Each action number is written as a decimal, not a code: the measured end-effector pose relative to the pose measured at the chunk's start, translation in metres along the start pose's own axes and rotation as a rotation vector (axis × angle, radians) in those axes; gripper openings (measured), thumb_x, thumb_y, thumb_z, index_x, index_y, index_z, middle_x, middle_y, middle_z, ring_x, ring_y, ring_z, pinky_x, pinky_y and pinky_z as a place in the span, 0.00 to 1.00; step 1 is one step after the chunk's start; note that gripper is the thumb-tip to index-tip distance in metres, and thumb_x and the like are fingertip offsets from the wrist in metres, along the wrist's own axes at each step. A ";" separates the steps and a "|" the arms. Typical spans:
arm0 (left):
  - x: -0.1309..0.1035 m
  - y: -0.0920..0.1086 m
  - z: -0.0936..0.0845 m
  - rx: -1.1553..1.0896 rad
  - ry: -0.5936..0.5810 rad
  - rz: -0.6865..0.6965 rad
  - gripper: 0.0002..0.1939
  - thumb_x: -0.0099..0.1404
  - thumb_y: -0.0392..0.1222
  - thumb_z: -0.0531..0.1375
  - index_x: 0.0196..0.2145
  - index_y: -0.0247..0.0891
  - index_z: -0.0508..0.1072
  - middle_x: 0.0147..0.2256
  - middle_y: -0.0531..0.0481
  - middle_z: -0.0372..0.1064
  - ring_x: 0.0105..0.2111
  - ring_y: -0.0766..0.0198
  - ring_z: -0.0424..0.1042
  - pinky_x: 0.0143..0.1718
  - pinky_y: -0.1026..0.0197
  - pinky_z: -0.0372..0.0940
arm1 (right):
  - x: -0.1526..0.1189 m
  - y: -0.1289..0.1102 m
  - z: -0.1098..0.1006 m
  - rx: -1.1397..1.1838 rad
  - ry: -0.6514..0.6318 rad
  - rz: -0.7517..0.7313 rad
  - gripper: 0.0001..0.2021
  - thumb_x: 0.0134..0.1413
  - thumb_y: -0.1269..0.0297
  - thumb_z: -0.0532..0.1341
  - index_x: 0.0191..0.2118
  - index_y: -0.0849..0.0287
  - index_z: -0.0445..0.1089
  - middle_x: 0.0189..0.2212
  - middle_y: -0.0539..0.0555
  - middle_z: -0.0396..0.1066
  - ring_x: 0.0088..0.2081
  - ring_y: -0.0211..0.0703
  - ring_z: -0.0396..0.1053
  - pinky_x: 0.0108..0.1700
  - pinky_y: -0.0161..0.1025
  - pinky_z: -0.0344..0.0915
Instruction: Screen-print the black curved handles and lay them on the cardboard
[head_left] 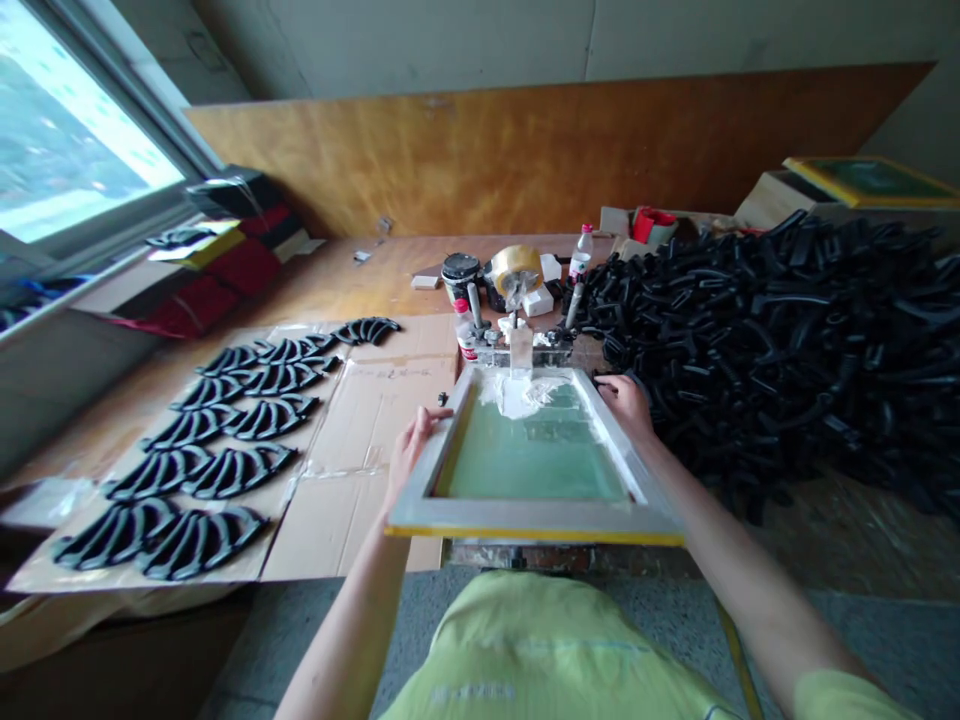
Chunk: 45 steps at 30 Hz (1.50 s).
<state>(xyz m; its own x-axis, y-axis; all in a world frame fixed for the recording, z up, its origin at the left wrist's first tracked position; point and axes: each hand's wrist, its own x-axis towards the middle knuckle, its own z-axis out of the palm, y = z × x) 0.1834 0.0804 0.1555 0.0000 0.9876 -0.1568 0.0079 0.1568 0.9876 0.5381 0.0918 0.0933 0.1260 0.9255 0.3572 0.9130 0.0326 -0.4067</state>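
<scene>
In front of me is a screen printing frame (536, 517), grey with a yellow near edge and a green mesh. White paste lies on the far part of the mesh, around an upright pale blade (521, 350). My left hand (412, 448) is closed at the frame's left side, a finger reaching onto its edge; the other fingers are partly hidden. On the opposite side, my right hand (628, 405) has its fingers bent in against the right edge. A small black knob (442, 399) shows just beyond my left fingertips. Metal posts of the clamp (475, 303) stand behind the frame.
Rows of curved black parts (225, 467) lie on cardboard (341, 510) at left. A large heap of black parts (780, 350) fills the right. Behind the clamp are a tape roll (517, 266), a paint tub (460, 270) and a bottle (581, 255). Another frame (885, 182) rests at far right.
</scene>
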 end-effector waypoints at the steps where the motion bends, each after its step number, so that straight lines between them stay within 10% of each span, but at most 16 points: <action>1: -0.006 -0.015 -0.005 0.043 -0.041 -0.068 0.31 0.56 0.66 0.59 0.42 0.35 0.77 0.28 0.50 0.73 0.23 0.67 0.68 0.23 0.66 0.61 | 0.011 -0.006 -0.002 0.038 0.038 -0.006 0.17 0.61 0.68 0.52 0.49 0.69 0.72 0.45 0.60 0.75 0.45 0.42 0.73 0.50 0.40 0.70; 5: -0.013 -0.077 -0.013 0.080 -0.107 -0.188 0.43 0.52 0.62 0.64 0.61 0.39 0.63 0.26 0.54 0.71 0.20 0.69 0.65 0.21 0.68 0.58 | 0.050 -0.060 0.015 0.097 0.030 -0.228 0.28 0.50 0.70 0.65 0.58 0.58 0.65 0.58 0.61 0.63 0.58 0.51 0.62 0.60 0.50 0.61; 9: -0.004 -0.113 -0.009 0.129 -0.098 -0.158 0.40 0.57 0.60 0.61 0.62 0.39 0.61 0.31 0.51 0.73 0.26 0.66 0.69 0.26 0.66 0.62 | 0.065 -0.100 0.040 -0.069 -0.269 -0.297 0.13 0.52 0.72 0.63 0.45 0.62 0.71 0.44 0.60 0.71 0.49 0.50 0.66 0.50 0.43 0.64; 21: -0.001 -0.125 -0.009 0.173 -0.054 -0.143 0.35 0.58 0.61 0.60 0.57 0.37 0.68 0.37 0.47 0.74 0.35 0.61 0.72 0.35 0.62 0.66 | 0.006 -0.085 0.019 0.135 -0.564 -0.709 0.08 0.49 0.78 0.59 0.30 0.59 0.71 0.30 0.52 0.71 0.36 0.42 0.66 0.38 0.35 0.59; 27: -0.002 -0.119 -0.009 0.158 -0.080 -0.155 0.35 0.58 0.60 0.60 0.57 0.36 0.66 0.32 0.48 0.74 0.29 0.64 0.70 0.29 0.65 0.63 | -0.003 -0.088 0.032 0.095 -0.342 -0.576 0.12 0.48 0.82 0.57 0.35 0.62 0.72 0.35 0.57 0.71 0.42 0.46 0.66 0.42 0.38 0.61; 32: -0.006 -0.104 -0.008 0.139 -0.070 -0.192 0.37 0.55 0.61 0.62 0.57 0.37 0.66 0.30 0.50 0.74 0.25 0.66 0.69 0.25 0.66 0.61 | -0.003 -0.087 0.026 0.173 -0.420 -0.571 0.09 0.53 0.75 0.61 0.40 0.59 0.73 0.36 0.54 0.73 0.41 0.44 0.69 0.43 0.37 0.63; 37: -0.014 -0.052 -0.010 0.048 -0.091 -0.247 0.41 0.53 0.62 0.63 0.60 0.41 0.63 0.26 0.54 0.72 0.20 0.68 0.66 0.20 0.67 0.57 | 0.066 -0.097 0.013 0.085 -0.303 -0.262 0.30 0.52 0.65 0.66 0.61 0.46 0.62 0.46 0.50 0.74 0.40 0.43 0.71 0.43 0.37 0.65; 41: -0.007 0.002 -0.004 -0.055 -0.061 -0.156 0.34 0.58 0.67 0.56 0.51 0.38 0.72 0.31 0.49 0.74 0.24 0.66 0.69 0.22 0.66 0.61 | 0.097 -0.055 -0.006 0.122 -0.105 -0.071 0.23 0.58 0.62 0.60 0.59 0.54 0.64 0.38 0.52 0.76 0.36 0.43 0.71 0.43 0.37 0.65; 45: 0.023 0.039 0.014 -0.263 -0.046 0.076 0.29 0.61 0.61 0.56 0.50 0.37 0.71 0.40 0.45 0.74 0.34 0.63 0.73 0.32 0.63 0.69 | 0.069 -0.002 -0.005 0.107 -0.045 0.193 0.13 0.60 0.65 0.53 0.45 0.61 0.72 0.33 0.55 0.75 0.36 0.45 0.71 0.41 0.39 0.65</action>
<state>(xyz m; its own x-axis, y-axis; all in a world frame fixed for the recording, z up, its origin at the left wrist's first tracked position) 0.1977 0.1089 0.1901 0.0362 0.9964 -0.0769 -0.2533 0.0836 0.9638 0.5473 0.1534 0.1229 0.2752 0.9342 0.2271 0.8269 -0.1094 -0.5516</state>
